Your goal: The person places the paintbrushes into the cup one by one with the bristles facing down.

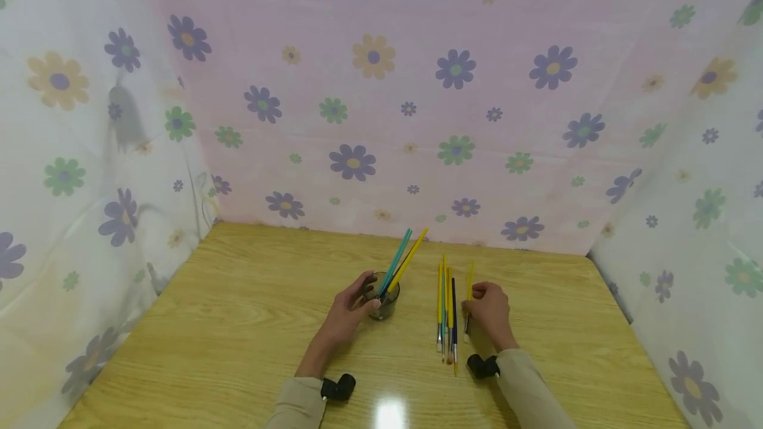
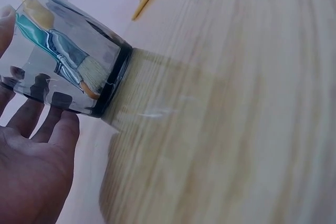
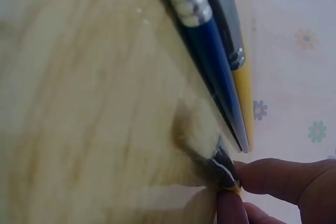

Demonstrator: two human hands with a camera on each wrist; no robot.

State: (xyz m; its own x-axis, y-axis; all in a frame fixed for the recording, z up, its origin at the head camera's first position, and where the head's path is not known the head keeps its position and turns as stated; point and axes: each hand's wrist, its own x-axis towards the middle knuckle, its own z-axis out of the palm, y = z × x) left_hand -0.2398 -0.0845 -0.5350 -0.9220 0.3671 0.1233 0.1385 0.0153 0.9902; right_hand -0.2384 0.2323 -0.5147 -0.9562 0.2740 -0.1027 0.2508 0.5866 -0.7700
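Note:
My left hand (image 1: 344, 316) holds a dark, see-through glass (image 1: 386, 310) from its left side, thumb and fingers around it. Teal paintbrushes (image 1: 396, 261) and a yellow paintbrush (image 1: 412, 256) lean out of the glass to the right; their bristles (image 2: 94, 73) show near its base in the left wrist view. Between thumb and fingertips, my right hand (image 1: 492, 311) pinches a yellow-handled paintbrush (image 1: 471, 273) near its dark ferrule (image 3: 224, 167). That brush points bristles toward me, close over the table.
Just left of my right hand lies a row of several paintbrushes (image 1: 450, 310) with yellow, teal and dark blue handles, bristle ends toward me. The wood-grain table (image 1: 238, 323) is bordered by flowered cloth (image 1: 411, 118) at the back and sides.

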